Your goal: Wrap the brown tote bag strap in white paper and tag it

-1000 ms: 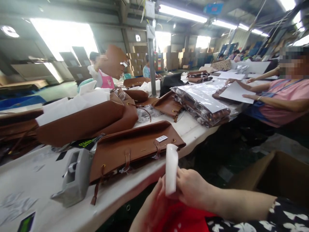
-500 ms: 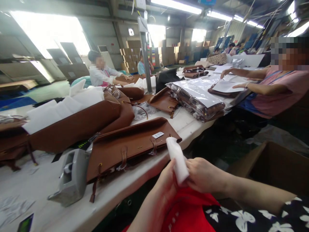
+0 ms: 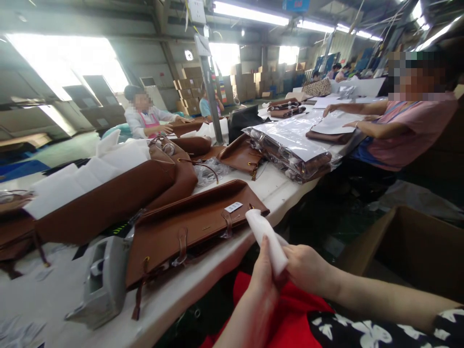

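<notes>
Holding a rolled-up piece of white foam [image 3: 266,241] in both hands here, just off the front edge of the bench [image 3: 279,188] and above some red cloth [image 3: 297,316] at the lap. Main change over the last second: the roll was standing pretty much straight up, and now it's leaning, top end away toward the bag and bottom end nearer the body.

Left hand [image 3: 264,278] has shifted too. Its thumb now lies flat along the face of the foam, with the other fingers wrapped behind where I can't really see them. Right hand [image 3: 308,266] has its fingers bunched together, pinching the roll from the other side, tips mostly hidden. So I'd say the foam's under better control now, gripped from both sides, but it hasn't gone onto or into anything.

The brown bag [image 3: 197,229] hasn't budged, lying on the bench with its white label [image 3: 233,207] up. No hand on it. In the view the top of the roll overlaps the bag's corner, but can't tell if they touch. Gray tape dispenser [image 3: 103,285] sits just beside the bag, and there's an open cardboard box [image 3: 369,246] off to the right.
</notes>
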Demonstrator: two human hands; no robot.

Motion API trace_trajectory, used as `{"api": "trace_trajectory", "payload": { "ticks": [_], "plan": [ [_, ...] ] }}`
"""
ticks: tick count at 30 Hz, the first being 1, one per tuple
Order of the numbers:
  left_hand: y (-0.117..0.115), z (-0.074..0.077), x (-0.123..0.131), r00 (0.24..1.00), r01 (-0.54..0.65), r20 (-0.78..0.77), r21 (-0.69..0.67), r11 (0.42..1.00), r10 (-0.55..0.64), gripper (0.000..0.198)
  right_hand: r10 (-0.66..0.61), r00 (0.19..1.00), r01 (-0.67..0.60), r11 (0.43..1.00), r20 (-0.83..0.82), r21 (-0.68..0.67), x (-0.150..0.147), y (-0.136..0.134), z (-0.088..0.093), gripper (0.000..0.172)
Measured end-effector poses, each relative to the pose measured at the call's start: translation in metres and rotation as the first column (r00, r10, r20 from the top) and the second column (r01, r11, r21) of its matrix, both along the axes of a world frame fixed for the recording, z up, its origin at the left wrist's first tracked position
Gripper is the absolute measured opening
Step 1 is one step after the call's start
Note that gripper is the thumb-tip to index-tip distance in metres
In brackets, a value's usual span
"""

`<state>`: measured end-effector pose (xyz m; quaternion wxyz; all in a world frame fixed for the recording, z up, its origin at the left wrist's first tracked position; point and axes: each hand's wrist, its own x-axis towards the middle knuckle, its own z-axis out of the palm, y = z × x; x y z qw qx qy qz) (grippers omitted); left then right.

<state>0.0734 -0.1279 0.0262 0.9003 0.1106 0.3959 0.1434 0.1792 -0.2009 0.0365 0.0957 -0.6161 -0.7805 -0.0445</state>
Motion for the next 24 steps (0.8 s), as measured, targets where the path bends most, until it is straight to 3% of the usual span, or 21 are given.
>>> {"api": "trace_trajectory", "payload": {
  "ticks": [6, 10, 14, 20, 24],
  "plan": [
    [-0.002, 0.000, 0.005, 0.995, -0.097, -0.021, 0.077, 0.992, 0.099, 0.053, 0.126, 0.992, -0.123, 0.981, -0.011, 0.152, 0.009, -0.012, 0.003, 0.020],
    [0.003, -0.003, 0.009, 0.996, -0.054, -0.065, 0.081, 0.995, 0.059, 0.051, 0.181, 0.984, -0.179, 0.968, 0.004, 0.174, 0.007, -0.022, 0.017, 0.019],
    [0.010, 0.002, 0.015, 0.999, -0.045, -0.013, 0.032, 0.998, 0.045, 0.043, 0.231, 0.972, -0.237, 0.948, 0.050, 0.212, 0.008, -0.031, 0.025, 0.028],
    [0.020, 0.011, 0.033, 0.999, -0.042, -0.009, 0.052, 0.998, 0.042, 0.036, 0.223, 0.973, -0.229, 0.938, 0.051, 0.259, 0.013, -0.034, 0.030, 0.030],
    [0.026, 0.015, 0.040, 0.994, -0.100, -0.037, 0.050, 0.994, 0.102, 0.038, 0.180, 0.982, -0.187, 0.945, 0.049, 0.269, 0.014, -0.035, 0.025, 0.033]
  ]
}}
